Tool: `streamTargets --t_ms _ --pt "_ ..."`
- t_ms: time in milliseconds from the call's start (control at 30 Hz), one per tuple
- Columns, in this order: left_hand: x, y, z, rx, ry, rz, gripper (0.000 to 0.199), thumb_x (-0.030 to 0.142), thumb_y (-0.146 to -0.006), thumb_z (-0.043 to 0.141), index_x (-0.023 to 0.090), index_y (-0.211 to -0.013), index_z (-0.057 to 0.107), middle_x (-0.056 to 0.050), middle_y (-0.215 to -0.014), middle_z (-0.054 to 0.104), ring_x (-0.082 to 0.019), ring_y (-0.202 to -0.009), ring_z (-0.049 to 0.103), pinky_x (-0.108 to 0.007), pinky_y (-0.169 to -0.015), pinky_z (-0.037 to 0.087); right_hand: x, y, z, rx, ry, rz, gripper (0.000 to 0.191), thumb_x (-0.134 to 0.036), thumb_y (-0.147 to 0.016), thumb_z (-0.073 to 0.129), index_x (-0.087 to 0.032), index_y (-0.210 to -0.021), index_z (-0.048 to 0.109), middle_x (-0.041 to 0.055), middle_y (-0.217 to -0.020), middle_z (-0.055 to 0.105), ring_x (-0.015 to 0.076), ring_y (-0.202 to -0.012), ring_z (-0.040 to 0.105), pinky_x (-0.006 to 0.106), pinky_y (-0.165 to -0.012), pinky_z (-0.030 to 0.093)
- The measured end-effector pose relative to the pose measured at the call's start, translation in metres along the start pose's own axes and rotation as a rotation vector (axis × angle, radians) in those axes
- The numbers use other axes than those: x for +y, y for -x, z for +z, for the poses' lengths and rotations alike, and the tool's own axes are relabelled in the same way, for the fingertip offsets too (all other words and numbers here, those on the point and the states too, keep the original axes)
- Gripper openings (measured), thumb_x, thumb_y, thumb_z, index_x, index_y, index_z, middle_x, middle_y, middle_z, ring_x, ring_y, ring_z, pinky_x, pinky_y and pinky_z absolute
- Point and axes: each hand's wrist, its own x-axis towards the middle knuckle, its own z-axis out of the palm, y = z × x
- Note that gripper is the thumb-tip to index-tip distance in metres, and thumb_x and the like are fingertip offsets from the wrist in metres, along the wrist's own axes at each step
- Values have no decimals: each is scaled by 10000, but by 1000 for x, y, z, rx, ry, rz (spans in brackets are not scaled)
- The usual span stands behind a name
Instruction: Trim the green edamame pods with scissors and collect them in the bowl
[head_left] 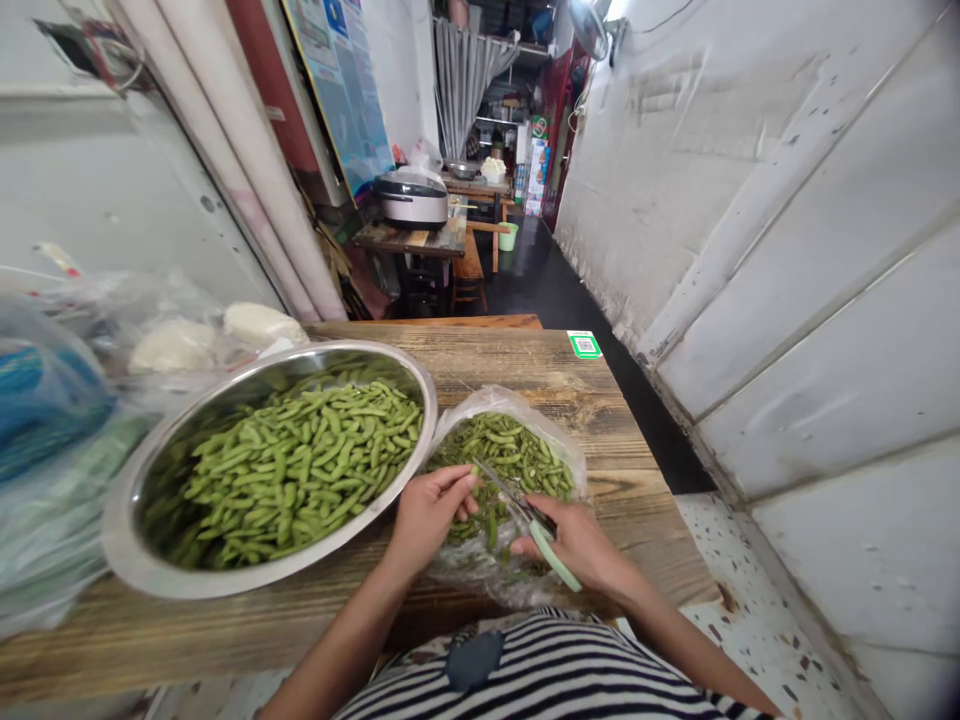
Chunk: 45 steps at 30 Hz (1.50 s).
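Observation:
My left hand (433, 508) is closed in a pinch on a green soybean pod (475, 470), of which only an end shows at the fingertips. Scissors (551, 553) with pale green handles are in my right hand (574, 540), their blades pointing up and left to the pod. Both hands are over a clear plastic bag (574, 455) spread open, with many soybean pods (517, 445) in it. Left of my hands stands a large steel basin (124, 560) holding a heap of green soybean pods (300, 465).
The wooden table (637, 470) carries a green QR card (585, 345) at its far corner. Plastic bags (52, 400) crowd the left side. Farther back, a rice cooker (410, 200) sits on another table beside a wooden bench (469, 265). A tiled wall (825, 350) runs along the right.

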Motion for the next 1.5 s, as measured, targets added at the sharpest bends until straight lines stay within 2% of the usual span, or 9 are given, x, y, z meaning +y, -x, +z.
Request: streamTargets --t_ms 467,700,767,867,1033,1100,1233,1333,1500 --pt "0 7 1 -106 18 -116 353 481 -718 613 132 -746 658 32 -445 511 -77 -397 372 -200 -415 267 0 3 -4 -56 -47 -20 348 -463 -787 617 -162 -937 703 31 -771 673 171 -662 554 227 -613 388" --pt "9 23 -4 -44 -149 -42 322 434 -709 628 149 -843 697 19 -445 567 -127 -420 492 -234 -448 371 9 4 6 -36 -78 18 331 -466 -790 603 -153 -840 698 8 -669 634 154 -607 525 214 -568 369" --pt "16 30 -14 68 -207 62 301 419 -726 627 170 -877 703 8 -500 605 -147 -466 541 -253 -488 427 14 3 6 15 -55 9 345 -479 -799 590 -147 -829 681 20 -679 635 159 -614 535 215 -570 370" --pt "32 34 -40 436 -391 321 284 377 -761 622 209 -980 691 -42 -826 695 -178 -691 621 -296 -676 501 20 2 3 71 -21 9 368 -496 -810 572 -141 -840 665 33 -693 636 171 -624 553 225 -580 375" --pt "50 31 -63 737 -743 544 557 325 -776 621 196 -1304 498 -140 -1356 470 -196 -827 613 -342 -773 491 26 5 -1 94 -16 50 370 -487 -816 567 -138 -885 671 24 -667 627 164 -587 540 230 -565 358" --pt "44 30 -46 568 -784 567 396 315 -808 583 192 -1183 596 -125 -1202 594 -214 -861 614 -347 -829 461 28 8 0 105 -21 65 370 -484 -813 569 -137 -891 675 26 -682 636 161 -590 533 233 -576 363" --pt "10 29 7 -100 -897 361 266 375 -849 509 198 -774 693 -95 -783 690 -217 -743 620 -311 -729 437 32 13 2 85 -58 68 360 -466 -811 577 -141 -921 689 38 -722 664 169 -626 549 233 -601 378" --pt "-16 23 27 -194 -1047 160 304 412 -789 573 167 -626 648 -129 -674 658 -248 -672 602 -324 -656 403 37 17 2 82 -54 68 356 -462 -816 573 -143 -924 688 43 -723 662 170 -628 553 235 -602 374" --pt "-21 13 17 -197 -920 182 182 311 -796 550 188 -746 674 -79 -792 693 -214 -754 610 -293 -686 397 33 23 0 33 -197 102 368 -492 -807 580 -144 -905 650 7 -668 594 141 -583 507 220 -554 354"
